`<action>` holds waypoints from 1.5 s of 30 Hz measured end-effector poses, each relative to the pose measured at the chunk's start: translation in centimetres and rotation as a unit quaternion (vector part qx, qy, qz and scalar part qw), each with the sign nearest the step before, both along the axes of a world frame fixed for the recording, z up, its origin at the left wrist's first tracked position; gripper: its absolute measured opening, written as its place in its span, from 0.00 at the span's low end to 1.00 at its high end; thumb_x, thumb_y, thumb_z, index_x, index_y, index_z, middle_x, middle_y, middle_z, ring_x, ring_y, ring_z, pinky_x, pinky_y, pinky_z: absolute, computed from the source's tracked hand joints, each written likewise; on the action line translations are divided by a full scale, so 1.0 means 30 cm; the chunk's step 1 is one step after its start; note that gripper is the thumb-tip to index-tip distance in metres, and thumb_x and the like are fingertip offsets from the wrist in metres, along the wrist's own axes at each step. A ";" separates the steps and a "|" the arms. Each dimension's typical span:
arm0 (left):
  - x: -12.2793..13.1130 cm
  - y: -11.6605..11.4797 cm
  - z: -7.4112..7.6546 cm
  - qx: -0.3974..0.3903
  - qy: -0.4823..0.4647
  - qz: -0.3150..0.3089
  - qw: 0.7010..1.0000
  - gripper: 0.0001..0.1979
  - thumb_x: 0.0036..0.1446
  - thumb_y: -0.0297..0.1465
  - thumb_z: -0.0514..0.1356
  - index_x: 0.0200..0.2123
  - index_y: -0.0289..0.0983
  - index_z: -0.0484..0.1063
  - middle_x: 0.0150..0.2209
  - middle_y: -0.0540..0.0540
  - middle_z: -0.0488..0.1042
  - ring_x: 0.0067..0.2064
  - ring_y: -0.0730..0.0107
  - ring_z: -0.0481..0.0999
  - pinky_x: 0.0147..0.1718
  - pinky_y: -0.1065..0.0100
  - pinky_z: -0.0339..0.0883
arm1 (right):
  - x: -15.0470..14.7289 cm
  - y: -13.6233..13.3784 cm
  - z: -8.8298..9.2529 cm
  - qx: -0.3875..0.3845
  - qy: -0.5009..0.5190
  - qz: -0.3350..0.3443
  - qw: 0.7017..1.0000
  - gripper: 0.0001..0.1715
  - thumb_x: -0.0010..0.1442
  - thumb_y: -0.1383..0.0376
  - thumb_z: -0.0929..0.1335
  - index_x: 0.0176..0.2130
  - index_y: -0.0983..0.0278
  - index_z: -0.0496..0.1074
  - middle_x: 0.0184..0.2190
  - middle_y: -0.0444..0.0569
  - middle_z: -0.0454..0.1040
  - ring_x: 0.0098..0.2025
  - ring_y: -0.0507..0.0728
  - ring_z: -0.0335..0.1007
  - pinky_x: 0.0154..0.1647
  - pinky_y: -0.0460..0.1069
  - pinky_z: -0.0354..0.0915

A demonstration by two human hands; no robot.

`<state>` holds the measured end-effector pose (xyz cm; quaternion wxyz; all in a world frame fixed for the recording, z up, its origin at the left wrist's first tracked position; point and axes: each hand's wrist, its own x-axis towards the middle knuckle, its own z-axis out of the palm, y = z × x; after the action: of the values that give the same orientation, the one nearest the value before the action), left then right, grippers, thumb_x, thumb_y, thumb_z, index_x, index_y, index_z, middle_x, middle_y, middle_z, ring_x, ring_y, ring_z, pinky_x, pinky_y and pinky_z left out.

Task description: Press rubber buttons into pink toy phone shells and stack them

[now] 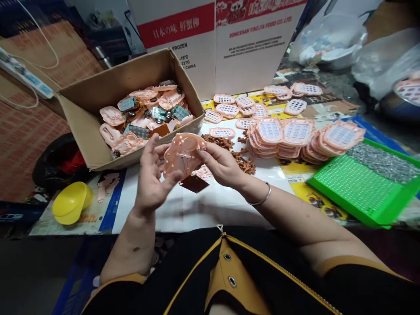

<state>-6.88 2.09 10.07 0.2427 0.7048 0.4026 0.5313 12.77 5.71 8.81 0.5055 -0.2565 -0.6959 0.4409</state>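
A pink plastic toy shell (179,148) is raised over the white work surface between my hands, its inner side with small pegs facing me. My left hand (149,179) supports it from the left, the thumb at its lower edge and the fingers partly behind it. My right hand (223,164) pinches its right edge between thumb and fingers. Just below the shell shows a brown square plate (195,183); I cannot tell if it is attached. Small pink pieces (204,173) and brown plastic pieces (244,164) lie behind my right hand.
At the back left stands a cardboard box (82,135) of pink shells with circuit boards. Stacked pink button panels (295,133) sit to the right, beside a green tray (364,183) holding small metal parts. A yellow scoop (72,203) lies at left; a white carton (246,57) stands behind.
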 end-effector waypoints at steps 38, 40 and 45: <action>0.342 -0.057 0.122 -0.155 -0.195 -0.147 0.957 0.38 0.49 0.70 0.48 0.44 0.48 0.74 0.36 0.47 0.77 0.33 0.60 0.77 0.26 0.62 0.70 | 0.246 -0.182 -0.242 -0.414 0.229 0.326 0.818 0.21 0.50 0.58 0.78 0.39 0.67 0.73 0.29 0.47 0.79 0.29 0.52 0.78 0.33 0.46 0.74; 0.338 -0.058 0.113 -0.172 -0.165 -0.137 0.962 0.43 0.47 0.73 0.44 0.46 0.48 0.74 0.36 0.45 0.77 0.33 0.58 0.77 0.25 0.62 0.70 | 0.256 -0.181 -0.241 -0.411 0.212 0.320 0.827 0.24 0.48 0.57 0.80 0.39 0.67 0.74 0.30 0.46 0.78 0.30 0.52 0.78 0.33 0.45 0.73; 0.324 -0.056 0.087 -0.212 -0.171 -0.160 0.949 0.46 0.46 0.73 0.44 0.45 0.43 0.77 0.34 0.42 0.78 0.30 0.60 0.76 0.24 0.62 0.70 | 0.299 -0.172 -0.236 -0.336 0.137 0.278 0.889 0.27 0.44 0.58 0.81 0.42 0.67 0.77 0.34 0.46 0.78 0.34 0.50 0.75 0.40 0.47 0.72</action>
<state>2.85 0.41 12.67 0.5340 0.5905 0.3400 0.5005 21.73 0.56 1.73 0.3366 -0.1442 -0.4725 0.8016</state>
